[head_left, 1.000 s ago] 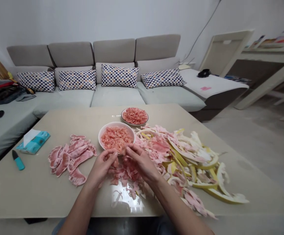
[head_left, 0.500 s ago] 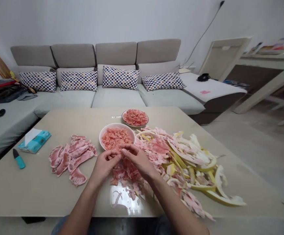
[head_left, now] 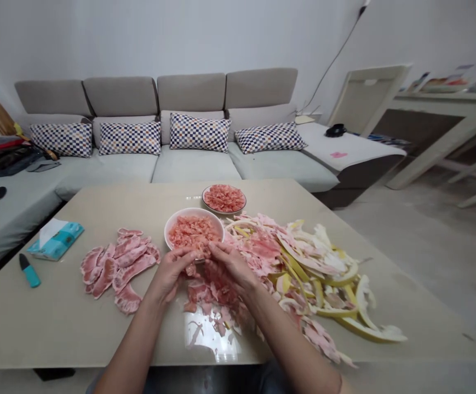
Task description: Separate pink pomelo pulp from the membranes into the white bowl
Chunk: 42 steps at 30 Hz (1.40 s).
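Note:
My left hand [head_left: 175,272] and my right hand [head_left: 234,269] meet at the near rim of a white bowl [head_left: 167,241] of pink pomelo pulp. Their fingers are pinched together on a small piece of pomelo segment [head_left: 191,268], partly hidden by the fingers. Beneath the hands lie torn pink membranes [head_left: 217,295] on the table. To the left rests a pile of unopened pomelo segments [head_left: 133,262]. Behind the bowl, a dark-rimmed plate [head_left: 244,206] is heaped with more pulp.
Yellow-and-white pomelo rinds [head_left: 356,306] and pink skins spread over the right of the table [head_left: 77,339]. A turquoise tissue pack [head_left: 59,241] and a turquoise-handled knife [head_left: 30,272] lie at the left. A grey sofa [head_left: 196,164] with checked cushions stands behind.
My fingertips have moved slightly apart, and the piece of pomelo segment now shows between and below them. The whole view has shifted a little.

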### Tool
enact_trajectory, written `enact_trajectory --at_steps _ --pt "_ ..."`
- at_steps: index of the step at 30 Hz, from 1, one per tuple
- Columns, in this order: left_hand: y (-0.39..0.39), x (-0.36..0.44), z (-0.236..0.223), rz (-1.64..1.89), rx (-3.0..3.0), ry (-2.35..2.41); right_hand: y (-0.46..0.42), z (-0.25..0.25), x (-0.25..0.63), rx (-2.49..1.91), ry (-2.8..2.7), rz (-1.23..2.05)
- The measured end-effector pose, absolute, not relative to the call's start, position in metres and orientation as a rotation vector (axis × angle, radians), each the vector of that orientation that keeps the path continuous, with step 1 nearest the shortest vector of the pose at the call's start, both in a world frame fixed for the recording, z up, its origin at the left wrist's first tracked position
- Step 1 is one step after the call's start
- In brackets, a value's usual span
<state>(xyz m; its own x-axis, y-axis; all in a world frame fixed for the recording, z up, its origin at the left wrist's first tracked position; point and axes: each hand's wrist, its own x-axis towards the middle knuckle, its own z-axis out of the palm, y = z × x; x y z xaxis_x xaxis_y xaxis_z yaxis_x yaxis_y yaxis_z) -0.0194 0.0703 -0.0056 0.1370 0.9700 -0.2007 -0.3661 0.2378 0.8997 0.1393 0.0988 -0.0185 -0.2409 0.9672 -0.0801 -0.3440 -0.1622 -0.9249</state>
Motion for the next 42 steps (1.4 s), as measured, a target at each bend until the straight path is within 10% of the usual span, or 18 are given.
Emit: enact_trajectory --at_steps 14,42 --pt "0.090 -0.018 -0.007 1.417 0.800 1.129 0.107 -0.010 0.152 -1.144 -1.418 0.818" --pt "0.059 -0.023 0.000 1.241 1.027 0.986 0.062 0.018 0.145 -1.071 -1.611 1.044"
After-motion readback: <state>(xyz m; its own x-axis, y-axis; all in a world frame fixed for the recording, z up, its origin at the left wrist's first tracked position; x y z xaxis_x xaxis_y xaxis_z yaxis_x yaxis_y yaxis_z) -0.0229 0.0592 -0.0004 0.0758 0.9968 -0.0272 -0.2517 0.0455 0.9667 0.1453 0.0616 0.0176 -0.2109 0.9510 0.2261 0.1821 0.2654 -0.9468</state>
